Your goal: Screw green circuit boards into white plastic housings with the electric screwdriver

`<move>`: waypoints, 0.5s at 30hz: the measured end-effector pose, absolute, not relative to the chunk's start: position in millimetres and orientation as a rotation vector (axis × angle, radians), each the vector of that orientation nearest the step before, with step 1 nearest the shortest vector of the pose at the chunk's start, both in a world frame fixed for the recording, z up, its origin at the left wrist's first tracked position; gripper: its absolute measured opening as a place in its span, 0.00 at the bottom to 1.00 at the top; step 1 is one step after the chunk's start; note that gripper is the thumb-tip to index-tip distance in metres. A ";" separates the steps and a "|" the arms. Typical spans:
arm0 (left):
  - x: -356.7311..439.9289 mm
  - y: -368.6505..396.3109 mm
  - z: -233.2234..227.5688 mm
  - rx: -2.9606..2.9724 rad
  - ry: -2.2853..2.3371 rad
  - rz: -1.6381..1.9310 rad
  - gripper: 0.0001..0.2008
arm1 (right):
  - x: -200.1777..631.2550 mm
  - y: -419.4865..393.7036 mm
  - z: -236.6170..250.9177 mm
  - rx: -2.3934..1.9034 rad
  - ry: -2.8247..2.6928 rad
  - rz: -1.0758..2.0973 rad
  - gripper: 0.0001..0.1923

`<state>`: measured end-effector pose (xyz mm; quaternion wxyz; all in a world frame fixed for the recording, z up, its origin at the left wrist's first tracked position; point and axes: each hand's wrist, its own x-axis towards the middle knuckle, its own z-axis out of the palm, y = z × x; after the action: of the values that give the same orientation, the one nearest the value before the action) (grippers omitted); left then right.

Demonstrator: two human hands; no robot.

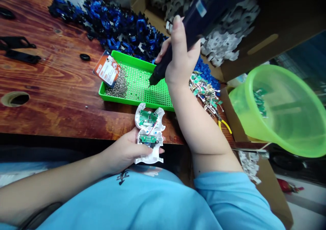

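Observation:
My left hand (129, 147) grips a white plastic housing (150, 158) at the table's front edge, thumb lying over its lower part. Two green circuit boards sit in the housing, the upper board (147, 117) and the lower board (148, 139), with thin red and white wires between them. Wrapped in my right hand (182, 57) is a dark electric screwdriver (201, 14), tilted with its tip down to the left. That tip hangs over a green perforated tray (139, 102). A heap of small screws (118, 85) fills the tray's left end, partly under an orange and white card (108, 69).
Blue and black plastic parts (114, 26) are heaped behind the tray. White parts (224, 40) fill a cardboard box at the back right. Wired boards (206, 91), yellow-handled pliers (225, 125) and a translucent green basin (287, 121) stand right. A round hole (19, 99) opens at left.

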<state>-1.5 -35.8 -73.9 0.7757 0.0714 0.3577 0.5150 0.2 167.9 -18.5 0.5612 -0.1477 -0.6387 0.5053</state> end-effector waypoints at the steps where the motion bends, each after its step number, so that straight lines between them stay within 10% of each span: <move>1: -1.5 -35.5 -73.2 0.154 0.779 1.115 0.19 | 0.5 167.3 -18.8 -0.358 -1.515 1.179 0.18; 15: 2.8 -37.4 -71.5 0.153 0.853 1.162 0.20 | 31.1 131.9 19.3 -0.300 -1.380 1.050 0.06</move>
<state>2.8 -37.4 -71.5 0.7487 0.0701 0.3901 0.5314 31.1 131.9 19.3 0.6373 -0.1314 -0.6042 0.4598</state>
